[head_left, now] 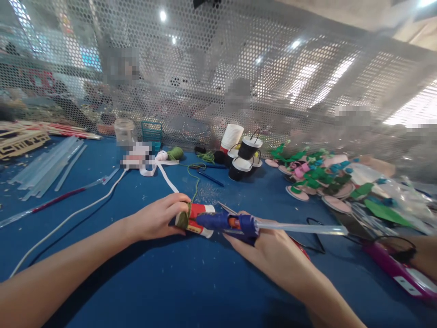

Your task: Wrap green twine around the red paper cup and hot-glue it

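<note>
My left hand is closed around a red and white paper cup, which lies on its side with green yarn round the end near my fingers. A strand of that yarn runs back across the table. In my right hand is a blue glue gun, its nozzle pointing left at the cup; whether the tip touches is unclear. A long clear glue stick juts from the gun's rear. Beside my right fingers shows a pointed metal blade, partly hidden by the gun and hand.
Black and white small buckets and stacked paper cups stand at the back. Pink and green craft pieces crowd the right, with a purple power strip nearer. Glue sticks and a white cord lie left.
</note>
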The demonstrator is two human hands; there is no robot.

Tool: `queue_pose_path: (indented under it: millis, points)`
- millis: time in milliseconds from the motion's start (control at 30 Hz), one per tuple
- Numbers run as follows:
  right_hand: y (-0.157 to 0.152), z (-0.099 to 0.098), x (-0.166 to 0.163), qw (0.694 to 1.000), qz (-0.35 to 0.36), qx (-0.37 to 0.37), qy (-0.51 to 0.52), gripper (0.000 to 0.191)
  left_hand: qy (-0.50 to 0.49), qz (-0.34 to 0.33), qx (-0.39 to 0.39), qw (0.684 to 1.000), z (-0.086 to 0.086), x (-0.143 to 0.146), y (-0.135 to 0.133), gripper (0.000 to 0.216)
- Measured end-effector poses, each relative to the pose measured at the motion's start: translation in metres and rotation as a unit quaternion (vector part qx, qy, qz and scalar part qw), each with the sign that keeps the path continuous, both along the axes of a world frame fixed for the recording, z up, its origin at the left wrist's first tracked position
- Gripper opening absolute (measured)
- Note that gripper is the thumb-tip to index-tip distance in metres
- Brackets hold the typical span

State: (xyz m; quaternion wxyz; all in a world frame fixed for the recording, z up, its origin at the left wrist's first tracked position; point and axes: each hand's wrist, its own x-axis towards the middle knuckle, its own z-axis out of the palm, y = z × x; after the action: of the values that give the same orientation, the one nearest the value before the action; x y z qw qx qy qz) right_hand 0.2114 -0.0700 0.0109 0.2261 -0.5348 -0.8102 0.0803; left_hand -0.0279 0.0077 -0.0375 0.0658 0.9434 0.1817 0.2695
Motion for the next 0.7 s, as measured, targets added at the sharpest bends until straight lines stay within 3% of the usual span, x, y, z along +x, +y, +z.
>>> queue_pose_path:
  millis: [233,567,700]
  points:
    - [0.0005,-0.0004,0.0001,1.000,0.009,-0.001,-0.017,0.012,-0.007,-0.001,-0.002,1.000,-0.0017,-0.0002,0.0009,0.036]
    - [0.0072,-0.0001,0.0014,0.997,-0.072,-0.023,0.009,0.033,0.039,-0.024,0.085,0.995,0.0076,0.0063,-0.0066,0.022]
    - [0.0085,-0.0004,0.0006,0.996,-0.079,-0.031,0.028,0.033,0.034,-0.024,0.106,0.994,0.0076,0.0067,-0.0064,0.019]
